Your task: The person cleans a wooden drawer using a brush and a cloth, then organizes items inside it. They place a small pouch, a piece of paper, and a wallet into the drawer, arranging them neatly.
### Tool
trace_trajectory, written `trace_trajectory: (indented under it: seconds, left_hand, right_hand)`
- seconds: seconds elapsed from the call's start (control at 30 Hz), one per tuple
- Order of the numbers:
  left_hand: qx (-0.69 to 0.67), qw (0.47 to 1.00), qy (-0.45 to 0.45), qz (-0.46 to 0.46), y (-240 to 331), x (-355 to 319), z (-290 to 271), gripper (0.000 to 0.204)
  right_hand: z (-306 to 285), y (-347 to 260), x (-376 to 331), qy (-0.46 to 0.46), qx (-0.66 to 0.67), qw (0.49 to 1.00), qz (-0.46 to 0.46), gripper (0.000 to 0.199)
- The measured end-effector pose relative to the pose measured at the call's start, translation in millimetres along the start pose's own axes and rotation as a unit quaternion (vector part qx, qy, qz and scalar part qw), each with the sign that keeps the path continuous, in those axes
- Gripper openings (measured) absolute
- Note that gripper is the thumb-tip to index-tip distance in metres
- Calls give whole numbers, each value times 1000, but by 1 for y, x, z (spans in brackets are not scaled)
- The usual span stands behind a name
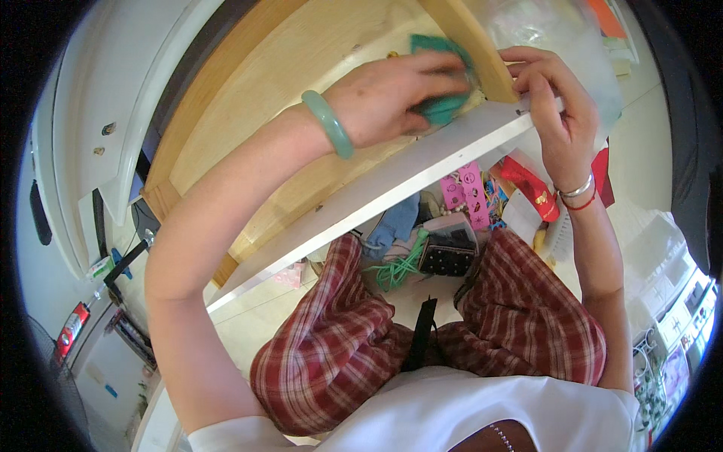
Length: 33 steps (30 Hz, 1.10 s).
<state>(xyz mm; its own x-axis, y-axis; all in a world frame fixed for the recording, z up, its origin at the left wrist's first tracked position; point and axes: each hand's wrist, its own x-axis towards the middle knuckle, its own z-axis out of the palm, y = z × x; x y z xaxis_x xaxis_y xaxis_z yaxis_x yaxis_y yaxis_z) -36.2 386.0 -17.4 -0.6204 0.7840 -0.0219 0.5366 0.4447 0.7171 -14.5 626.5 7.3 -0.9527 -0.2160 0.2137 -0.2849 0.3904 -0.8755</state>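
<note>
Pressing a green cloth [440, 105] flat on the wood shelf [301, 98], the left hand [392, 98] has fingers curled over it, grip closed on the cloth, jade bangle [328, 124] at the wrist; cloth sits at the shelf's far corner, right against the slanted wood divider [471, 45]; right hand [553, 113] is just past the divider, fingers pinching the shelf's white front edge [392, 188], grip closed on that edge, silver + red bracelets [578, 192] on the wrist; clear plastic bag [557, 38] lies behind the divider, above the right hand; under the shelf's edge, w/ the person's plaid-clad knees either side: pink sheet [467, 192], blue cloth [395, 222], green cord [399, 267], small dark box [448, 252], red packet [531, 188].
</note>
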Motion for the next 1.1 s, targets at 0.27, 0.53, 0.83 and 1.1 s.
trace_trajectory:
  seconds: [0.27,0.53,0.83,1.1]
  left_hand:
    - [9,999,-19,40,2,7,11,74]
    - [-100,992,-6,-80,15,-7,22,51]
    - [-97,956,-148,-235,39,-110,-33,43]
    - [-400,896,-21,-190,182,-85,-20,43]
  right_hand:
    - [3,14,5,11,-11,997,-78,17]
    - [1,1,-2,13,-33,999,18,22]
    - [0,5,-3,49,-48,996,-52,20]
    - [-5,14,-7,36,-85,995,-21,18]
